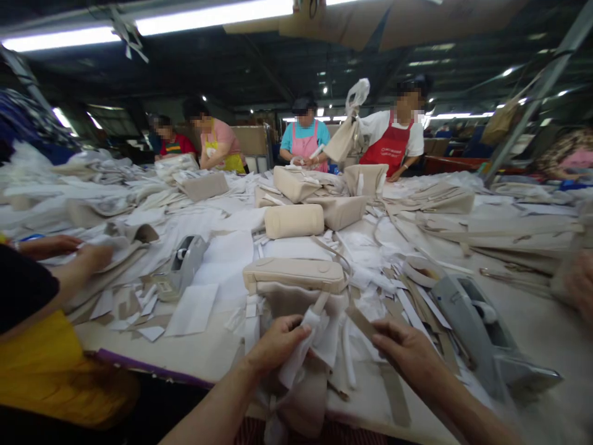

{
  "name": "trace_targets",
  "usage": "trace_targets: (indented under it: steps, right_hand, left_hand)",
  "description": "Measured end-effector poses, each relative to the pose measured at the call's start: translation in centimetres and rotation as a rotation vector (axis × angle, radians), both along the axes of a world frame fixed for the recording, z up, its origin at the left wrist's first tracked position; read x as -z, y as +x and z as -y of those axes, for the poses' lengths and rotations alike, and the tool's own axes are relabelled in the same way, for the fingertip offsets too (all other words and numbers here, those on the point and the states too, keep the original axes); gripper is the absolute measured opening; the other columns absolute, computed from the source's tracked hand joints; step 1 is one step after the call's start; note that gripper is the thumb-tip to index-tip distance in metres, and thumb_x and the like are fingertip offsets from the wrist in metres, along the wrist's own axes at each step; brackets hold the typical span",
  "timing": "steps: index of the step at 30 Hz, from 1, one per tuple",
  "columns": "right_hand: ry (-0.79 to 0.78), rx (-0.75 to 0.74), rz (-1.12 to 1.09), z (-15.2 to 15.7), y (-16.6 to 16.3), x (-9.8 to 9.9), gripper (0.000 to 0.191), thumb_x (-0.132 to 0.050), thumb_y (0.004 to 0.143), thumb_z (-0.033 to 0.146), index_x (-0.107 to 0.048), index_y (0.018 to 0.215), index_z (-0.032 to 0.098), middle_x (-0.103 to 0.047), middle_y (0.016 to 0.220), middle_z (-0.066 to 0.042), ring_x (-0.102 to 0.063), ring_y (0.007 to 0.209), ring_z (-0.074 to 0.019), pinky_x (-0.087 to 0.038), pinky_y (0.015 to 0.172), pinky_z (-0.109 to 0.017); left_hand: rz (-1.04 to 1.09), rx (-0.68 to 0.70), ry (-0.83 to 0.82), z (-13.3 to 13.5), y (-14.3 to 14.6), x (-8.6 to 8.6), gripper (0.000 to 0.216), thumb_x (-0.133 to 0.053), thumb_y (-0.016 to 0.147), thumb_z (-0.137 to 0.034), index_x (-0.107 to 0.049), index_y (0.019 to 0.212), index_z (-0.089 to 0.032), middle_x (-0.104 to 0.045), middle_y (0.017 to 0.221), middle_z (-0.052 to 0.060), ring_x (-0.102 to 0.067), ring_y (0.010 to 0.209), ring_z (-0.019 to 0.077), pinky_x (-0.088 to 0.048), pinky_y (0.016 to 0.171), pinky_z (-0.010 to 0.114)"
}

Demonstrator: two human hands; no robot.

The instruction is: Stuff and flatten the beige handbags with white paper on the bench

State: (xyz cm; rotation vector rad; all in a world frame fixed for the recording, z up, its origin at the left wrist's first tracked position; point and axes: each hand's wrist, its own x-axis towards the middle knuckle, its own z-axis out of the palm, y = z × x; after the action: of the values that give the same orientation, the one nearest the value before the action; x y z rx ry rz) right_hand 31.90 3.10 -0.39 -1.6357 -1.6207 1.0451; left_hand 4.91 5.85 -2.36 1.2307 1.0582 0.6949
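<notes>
**Both hands on bag wrapping, lower centre**

Table [532, 321] fills the frame, pale top, littered with paper scraps and beige strips. Four people stand along the far edge, upper centre; one in a red apron holds a bag up. A co-worker in a yellow apron [41, 364] sits at lower left, their hand [95, 254] on material at mid left.

Beige bags [294, 220] are stacked at centre, more behind them. Grey tape dispenser [477, 327] at lower right, just right of the right hand. Second dispenser [185, 259] left of centre, well apart from the hands.

Bag [294, 275] being worked sits lower centre, lying flat, near edge toward the camera, white wrapping hanging off its front.

Left hand [278, 343]: fingers curled, thumb and fingertips pinching the white wrap [303, 346] just below the bag. Closed on it.

Right hand [407, 352]: fingers bent, thumb pressed on a flat beige strip [364, 322] that runs up-left toward the bag. Grip looks closed on the strip.

Hands are near each other, not touching.
</notes>
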Motion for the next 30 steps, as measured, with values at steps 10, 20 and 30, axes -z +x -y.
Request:
trace_targets:
  steps: [10,20,30]
  right_hand:
    - [-0.15,-0.138,-0.16,-1.1,-4.5,3.9,0.019,-0.049,0.069,0.025,-0.064,0.075,0.015,-0.055,0.055,0.003,-0.049,0.045,-0.0107,-0.038,0.045,-0.023]
    - [-0.025,-0.11,-0.256,-3.7,-8.5,5.0,0.025,-0.053,0.068,0.031,-0.069,0.078,0.015,-0.071,0.076,-0.004,-0.062,0.078,-0.0222,-0.047,0.071,-0.031]
    - [-0.075,-0.289,-0.07,-4.4,-6.6,3.3,0.029,-0.055,0.069,0.03,-0.068,0.091,0.015,-0.071,0.088,-0.006,-0.063,0.083,-0.0224,-0.046,0.075,-0.032]
  left_hand:
    - [0.007,-0.021,0.05,0.6,0.4,0.1,0.029,-0.055,0.08,-0.036,-0.06,0.094,-0.012,-0.065,0.079,0.005,-0.059,0.062,0.0143,-0.046,0.058,0.025]
    - [0.046,-0.22,-0.057,1.4,0.8,0.5,0.049,-0.062,0.072,-0.028,-0.045,0.115,-0.012,-0.067,0.093,0.01,-0.063,0.074,0.0187,-0.049,0.064,0.028]
    - [0.081,-0.22,-0.127,1.3,1.3,-0.5,0.024,-0.062,0.068,-0.026,-0.062,0.088,-0.013,-0.064,0.073,0.002,-0.058,0.054,0.0129,-0.046,0.05,0.024]
